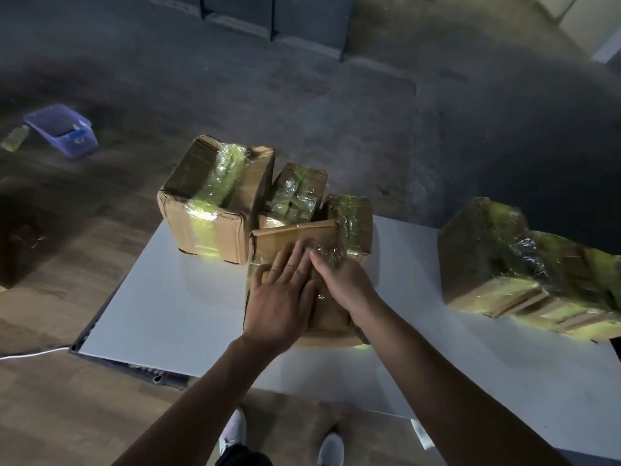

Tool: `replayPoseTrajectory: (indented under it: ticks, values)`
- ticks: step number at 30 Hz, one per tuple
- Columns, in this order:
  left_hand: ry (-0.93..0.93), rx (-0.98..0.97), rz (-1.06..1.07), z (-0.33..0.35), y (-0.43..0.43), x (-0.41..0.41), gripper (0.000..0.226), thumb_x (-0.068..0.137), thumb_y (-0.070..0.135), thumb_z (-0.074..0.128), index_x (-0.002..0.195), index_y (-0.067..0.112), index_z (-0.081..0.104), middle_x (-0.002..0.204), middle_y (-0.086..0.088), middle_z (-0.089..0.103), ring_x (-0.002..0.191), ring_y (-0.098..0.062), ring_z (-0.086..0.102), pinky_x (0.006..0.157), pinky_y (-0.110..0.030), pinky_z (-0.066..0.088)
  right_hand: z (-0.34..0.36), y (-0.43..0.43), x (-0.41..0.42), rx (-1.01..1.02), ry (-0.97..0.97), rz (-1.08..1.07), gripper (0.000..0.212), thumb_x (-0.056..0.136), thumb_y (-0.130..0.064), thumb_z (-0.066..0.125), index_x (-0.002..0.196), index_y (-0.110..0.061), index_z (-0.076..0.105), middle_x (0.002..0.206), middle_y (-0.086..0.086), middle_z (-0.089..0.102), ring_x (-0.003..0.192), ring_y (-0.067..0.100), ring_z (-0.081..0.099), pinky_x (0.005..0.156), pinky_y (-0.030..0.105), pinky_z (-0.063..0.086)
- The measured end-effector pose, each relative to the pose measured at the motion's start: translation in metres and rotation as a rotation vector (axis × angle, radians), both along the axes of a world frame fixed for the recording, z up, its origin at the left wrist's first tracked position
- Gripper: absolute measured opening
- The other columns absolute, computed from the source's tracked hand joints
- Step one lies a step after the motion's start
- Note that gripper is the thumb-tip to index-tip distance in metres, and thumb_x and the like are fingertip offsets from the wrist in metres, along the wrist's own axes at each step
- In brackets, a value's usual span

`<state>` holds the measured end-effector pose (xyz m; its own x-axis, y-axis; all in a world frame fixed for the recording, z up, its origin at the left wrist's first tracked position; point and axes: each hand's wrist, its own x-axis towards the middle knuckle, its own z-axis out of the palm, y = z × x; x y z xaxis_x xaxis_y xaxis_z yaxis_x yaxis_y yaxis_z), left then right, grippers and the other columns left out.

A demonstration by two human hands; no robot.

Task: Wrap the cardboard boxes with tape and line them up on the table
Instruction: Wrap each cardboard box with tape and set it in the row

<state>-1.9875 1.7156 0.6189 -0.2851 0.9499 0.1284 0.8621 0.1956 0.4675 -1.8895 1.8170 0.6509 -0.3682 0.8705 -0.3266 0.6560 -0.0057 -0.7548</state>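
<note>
The left grip (282,297) and right grip (342,280) press flat and open on the box (295,238) right under them, its long side pointing away from the person.

My left hand (279,304) and right hand (342,284) cover most of the near box (295,238), so the tape (327,257) on it shows only as a crumpled patch by my fingers. My right hand's fingers tuck under its back, so I cannot tell whether they pinch the tape or only press it. The near box hides the lower part of the small box (295,193) behind it. The big box (497,264) and the surface (174,297) both run off the right edge. On the floor, the blue tub (64,129) holds something too dark to make out, and the bottle (15,137) beside it is blurred.
</note>
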Motion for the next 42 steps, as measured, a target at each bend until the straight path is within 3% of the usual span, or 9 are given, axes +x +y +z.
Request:
replayPoseTrajectory:
  ticks: [4,10,12,15,21,26,30,37,42]
  values:
    - [-0.279,-0.040,0.294,-0.020,-0.002,-0.023,0.069,0.098,0.052,0.017,0.155,0.018,0.001,0.161,0.007,-0.005,0.148,-0.011,-0.010,0.119,-0.044,0.007,0.003,-0.008,-0.004,0.033,0.031,0.020,0.070,0.092,-0.060,0.048,0.121,0.003,0.058,0.109,0.023,0.067,0.102,0.038,0.063,0.088,0.044,0.051]
    - [-0.714,-0.173,0.691,-0.027,0.009,-0.057,0.063,0.098,0.060,0.027,0.125,0.007,0.050,0.120,-0.017,0.058,0.107,-0.035,0.054,0.085,-0.040,0.038,0.008,-0.022,-0.029,-0.034,-0.015,0.055,0.065,0.098,-0.055,0.038,0.119,0.004,0.055,0.090,0.009,0.061,0.102,0.029,0.062,0.078,0.029,0.044]
    - [-0.715,-0.167,0.748,-0.033,0.006,-0.068,0.068,0.096,0.063,0.028,0.117,0.005,0.055,0.106,-0.014,0.059,0.094,-0.031,0.053,0.082,-0.039,0.040,0.012,-0.026,-0.045,-0.079,-0.098,0.120,0.078,0.100,-0.055,0.030,0.142,0.011,0.031,0.126,0.023,0.055,0.128,0.035,0.047,0.098,0.034,0.040]
    - [-0.756,-0.135,0.827,-0.049,-0.006,-0.076,0.064,0.097,0.059,0.027,0.108,0.004,0.058,0.097,-0.012,0.057,0.088,-0.028,0.050,0.080,-0.036,0.037,0.016,-0.042,-0.060,-0.049,-0.245,0.231,0.084,0.099,-0.058,0.021,0.151,0.005,0.002,0.158,0.027,0.006,0.146,0.037,0.013,0.116,0.050,0.021]
    - [-0.686,-0.201,0.897,-0.067,-0.038,-0.105,0.041,0.103,0.021,0.030,0.100,-0.008,0.058,0.104,-0.030,0.063,0.096,-0.042,0.059,0.089,-0.047,0.049,-0.009,-0.071,-0.041,0.245,-0.366,0.653,0.067,0.103,-0.050,0.020,0.148,-0.002,0.031,0.159,0.014,0.019,0.147,0.026,0.020,0.119,0.039,0.020]
    - [-0.866,-0.049,0.628,-0.043,-0.030,-0.086,0.054,0.092,0.065,0.039,0.109,0.016,0.055,0.095,-0.006,0.062,0.083,-0.020,0.059,0.067,-0.030,0.046,-0.040,-0.059,-0.043,0.502,-0.297,0.652,0.038,0.101,-0.034,0.047,0.124,-0.008,0.062,0.143,0.008,0.049,0.128,0.024,0.045,0.105,0.034,0.038]
    - [-0.755,-0.117,0.652,-0.061,-0.036,-0.073,0.061,0.077,0.047,0.076,0.118,0.012,0.048,0.100,-0.007,0.065,0.084,-0.021,0.062,0.065,-0.031,0.045,-0.048,-0.030,-0.030,0.718,-0.371,0.561,0.052,0.083,-0.061,0.057,0.104,-0.013,0.062,0.113,0.003,0.057,0.107,0.023,0.049,0.093,0.041,0.042]
    - [-0.794,-0.098,0.687,-0.067,-0.033,-0.075,0.062,0.072,0.040,0.082,0.116,0.011,0.049,0.093,-0.008,0.066,0.084,-0.026,0.066,0.069,-0.037,0.054,-0.054,0.002,-0.027,0.202,-0.327,0.152,0.104,0.074,-0.067,0.067,0.150,-0.016,0.016,0.149,0.014,0.033,0.131,0.030,0.041,0.098,0.042,0.045]
    - [-0.884,-0.064,0.770,-0.062,-0.030,-0.066,0.066,0.068,0.042,0.084,0.117,0.014,0.049,0.093,-0.009,0.067,0.080,-0.027,0.068,0.072,-0.045,0.060,-0.056,0.009,-0.029,0.011,-0.283,0.084,0.075,0.079,-0.061,0.067,0.129,-0.012,0.039,0.130,0.009,0.054,0.115,0.027,0.056,0.089,0.037,0.049]
